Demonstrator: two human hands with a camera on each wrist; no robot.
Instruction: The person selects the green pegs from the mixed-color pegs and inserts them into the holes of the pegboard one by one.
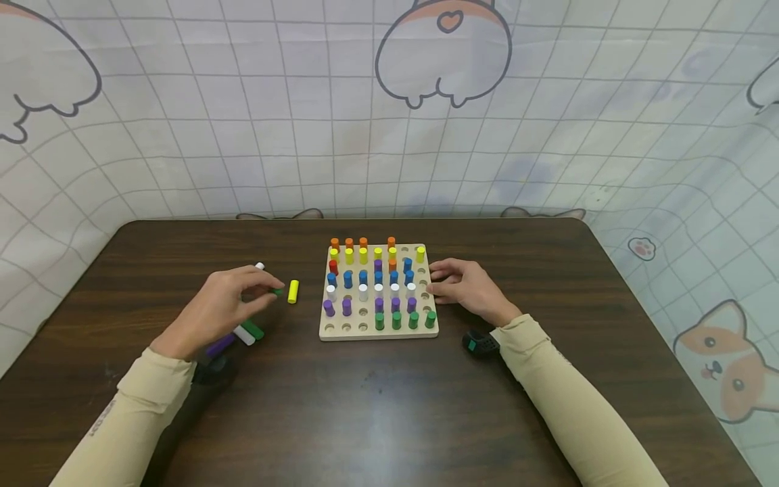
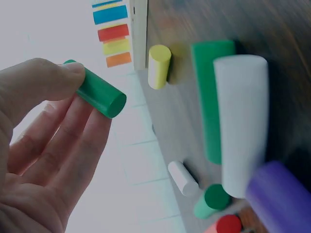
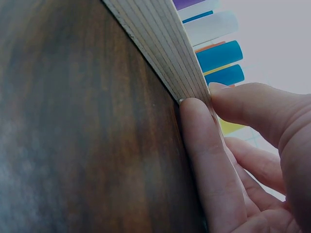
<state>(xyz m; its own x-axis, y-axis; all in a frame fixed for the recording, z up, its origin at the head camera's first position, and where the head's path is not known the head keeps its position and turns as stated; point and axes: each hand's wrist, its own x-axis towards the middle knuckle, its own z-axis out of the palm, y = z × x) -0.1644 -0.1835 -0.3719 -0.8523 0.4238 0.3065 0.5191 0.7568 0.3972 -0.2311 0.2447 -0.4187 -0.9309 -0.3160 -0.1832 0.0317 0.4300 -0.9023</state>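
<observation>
My left hand (image 1: 222,304) is raised left of the pegboard and pinches a green peg (image 2: 102,93) between thumb and fingertips. The wooden pegboard (image 1: 371,335) holds upright rows of coloured pegs, with several bare holes among them. At its right edge, my right hand (image 1: 468,291) grips the board, thumb at the top edge and index finger against the layered side, as the right wrist view shows. A loose yellow peg (image 1: 293,291) stands apart between the left hand and the board. Below the left hand lie a white peg (image 1: 244,335), a green peg (image 1: 252,330) and a purple peg (image 1: 220,345).
Beyond the left hand is another white peg (image 2: 183,178), near a green peg (image 2: 212,200) and a red peg (image 2: 229,224) in the left wrist view. The dark wooden table (image 1: 377,419) ends at a patterned cloth backdrop (image 1: 353,149).
</observation>
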